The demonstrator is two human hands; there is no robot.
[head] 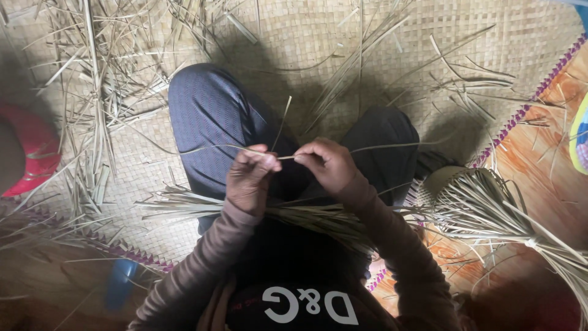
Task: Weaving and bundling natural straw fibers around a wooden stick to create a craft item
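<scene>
Sitting cross-legged on a woven mat (392, 55), both forearms in brown sleeves bending in from the bottom corners and meeting over the lap. Left hand (250, 178) lifting palm-down, wrist cocked, fingers (262, 160) curling tight and pinching a thin dry leaf strip (286, 157) — thumb pressing on top. Right hand (327, 164) facing it just beside, knuckles up, fingertips closing on the same strip from the other end; the two hands nearly touching at the pinch. Strip running sideways across both grips, trailing off left over the knee and right past the other knee. Lying across the lap under the wrists — a loose bundle of strips (306, 217). Resting at far right on an orange mat, a tied sheaf (496, 211) fanning out. Scattering at upper left, loose straw (92, 104); showing at the left edge, a red object (33, 153).
</scene>
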